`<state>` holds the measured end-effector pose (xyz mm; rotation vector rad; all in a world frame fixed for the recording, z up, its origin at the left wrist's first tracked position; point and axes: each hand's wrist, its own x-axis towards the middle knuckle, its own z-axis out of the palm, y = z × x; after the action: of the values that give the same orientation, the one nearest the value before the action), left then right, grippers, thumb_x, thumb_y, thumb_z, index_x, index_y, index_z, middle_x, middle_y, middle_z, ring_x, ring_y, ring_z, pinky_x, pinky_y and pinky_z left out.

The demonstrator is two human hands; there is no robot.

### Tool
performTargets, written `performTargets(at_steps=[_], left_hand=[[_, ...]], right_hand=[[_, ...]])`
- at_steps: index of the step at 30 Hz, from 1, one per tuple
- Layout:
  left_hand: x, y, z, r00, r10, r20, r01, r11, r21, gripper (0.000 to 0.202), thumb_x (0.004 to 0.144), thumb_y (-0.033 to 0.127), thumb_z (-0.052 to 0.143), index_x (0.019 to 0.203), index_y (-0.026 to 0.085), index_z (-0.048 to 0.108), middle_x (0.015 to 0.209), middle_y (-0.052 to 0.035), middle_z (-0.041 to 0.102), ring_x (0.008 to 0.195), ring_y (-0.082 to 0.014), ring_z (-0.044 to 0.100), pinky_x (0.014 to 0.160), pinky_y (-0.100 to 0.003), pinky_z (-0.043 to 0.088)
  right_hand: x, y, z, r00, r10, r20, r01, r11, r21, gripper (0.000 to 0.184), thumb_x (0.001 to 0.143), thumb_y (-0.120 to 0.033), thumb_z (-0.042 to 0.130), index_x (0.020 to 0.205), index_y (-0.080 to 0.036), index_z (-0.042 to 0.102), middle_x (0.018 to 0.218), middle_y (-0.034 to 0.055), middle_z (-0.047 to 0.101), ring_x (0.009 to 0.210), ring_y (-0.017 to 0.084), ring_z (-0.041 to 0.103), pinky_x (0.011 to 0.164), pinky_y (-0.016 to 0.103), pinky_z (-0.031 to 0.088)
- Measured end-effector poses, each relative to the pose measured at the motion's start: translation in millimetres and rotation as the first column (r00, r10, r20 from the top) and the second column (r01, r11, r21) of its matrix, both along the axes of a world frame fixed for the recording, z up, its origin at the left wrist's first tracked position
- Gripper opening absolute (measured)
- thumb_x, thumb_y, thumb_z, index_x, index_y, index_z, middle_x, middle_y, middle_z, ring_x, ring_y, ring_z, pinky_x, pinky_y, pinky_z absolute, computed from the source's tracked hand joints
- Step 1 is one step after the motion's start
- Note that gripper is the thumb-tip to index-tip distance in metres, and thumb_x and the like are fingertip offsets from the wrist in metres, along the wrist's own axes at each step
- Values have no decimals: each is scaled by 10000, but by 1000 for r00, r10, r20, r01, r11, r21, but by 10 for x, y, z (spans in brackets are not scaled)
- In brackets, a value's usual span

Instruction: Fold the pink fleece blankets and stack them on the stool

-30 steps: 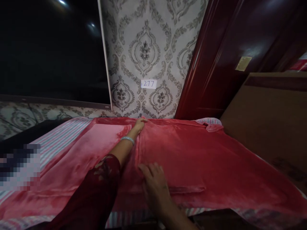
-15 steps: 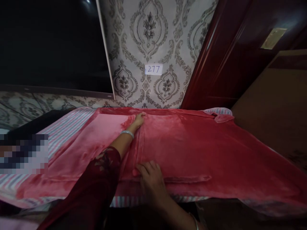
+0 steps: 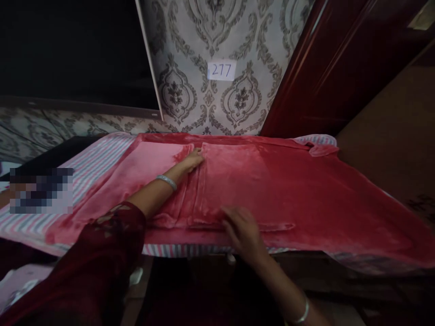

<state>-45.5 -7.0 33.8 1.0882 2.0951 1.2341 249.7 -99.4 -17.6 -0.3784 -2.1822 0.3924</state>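
Note:
A red plush cloth (image 3: 306, 194) lies spread over a table, with folded panels whose edges meet near its middle. At the far end of that seam is my left hand (image 3: 193, 160), its fingers curled down on the folded edge of the cloth. My right hand (image 3: 243, 231), slightly smeared by motion, hovers over or lightly touches the near edge of the right panel. Its fingers look apart and hold nothing. The left panel (image 3: 149, 158) shows a paler pink surface.
Under the plush lies a striped cloth (image 3: 98, 158). Behind stand a patterned wall with a paper label (image 3: 221, 70), a dark television (image 3: 74, 54) and a dark red door (image 3: 316, 81). A brown panel (image 3: 390, 127) rises at the right. A blurred-out patch covers something at left.
My view has tilted down. My left hand has come slightly nearer along the seam. My right hand has left the near end of the seam and shifted right, its fingers loosened.

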Motion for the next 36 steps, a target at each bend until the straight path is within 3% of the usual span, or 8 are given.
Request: performTargets(at_steps=[3,7,13,16,21,26,31,36], left_hand=[[148,-382,-59,993,-58,100,60,998,-17,744,736,248,709,1441,208,475,1145,-113,676,943,-256,684,749,-342,559],[396,-949,-185,970,-159,184,154,987,40,843,693,267,724,1478,196,425,1389,-113,576,1227,-265,574,985,-349,505],[675,-1449,-280,966,-247,69,245,969,39,757,710,262,674,1444,211,492,1404,-64,585,1270,-267,550,1076,-382,455],[725,-1473,-296,966,-256,-27,256,967,-11,634,710,150,561,1341,204,591,1331,-42,639,1233,-236,580,1107,-377,427],[688,-1474,-359,947,-265,-184,268,963,-8,620,746,139,471,1362,154,547,1381,-77,598,1295,-209,538,1155,-375,372],[607,-1464,-207,804,-257,-536,249,964,-90,526,803,248,539,1323,179,586,1449,-119,513,1319,-271,511,1136,-416,401],[807,-1165,36,640,-347,-686,326,931,-167,540,935,337,433,1437,147,487,1550,-142,427,1426,-274,409,1192,-435,321],[994,-991,-156,537,-481,-693,318,877,-361,690,923,472,509,1531,178,368,1626,-168,265,1523,-337,176,1220,-573,166]], right_hand=[[452,230,1,980,-197,-34,197,980,-3,265,978,-248,507,1188,-247,668,1040,67,732,974,217,664,887,387,523],[917,459,13,923,-384,-6,384,923,-27,279,982,-329,486,1140,-248,701,1083,85,724,1050,242,644,956,434,497],[1123,586,-136,885,-457,87,457,889,29,393,987,-417,463,1283,-244,656,1372,103,608,1294,271,518,1105,507,394],[1098,562,-279,903,-382,196,392,920,-14,433,1000,-450,434,1311,-232,643,1420,110,575,1318,260,508,1114,494,395],[1145,545,-353,924,-328,196,353,929,-113,456,1009,-468,405,1331,-239,633,1416,104,586,1317,242,521,1122,482,396],[1137,704,-148,922,-364,132,375,925,-70,452,1017,-459,374,1226,-220,696,1239,106,701,1193,243,616,1076,471,442],[708,958,214,911,-299,285,305,952,23,472,1012,-415,373,1360,-206,615,1404,100,599,1337,256,507,1142,473,373],[311,956,193,786,-196,587,169,980,101,543,977,-430,494,1501,-297,449,1593,79,368,1483,302,290,1170,573,272]])
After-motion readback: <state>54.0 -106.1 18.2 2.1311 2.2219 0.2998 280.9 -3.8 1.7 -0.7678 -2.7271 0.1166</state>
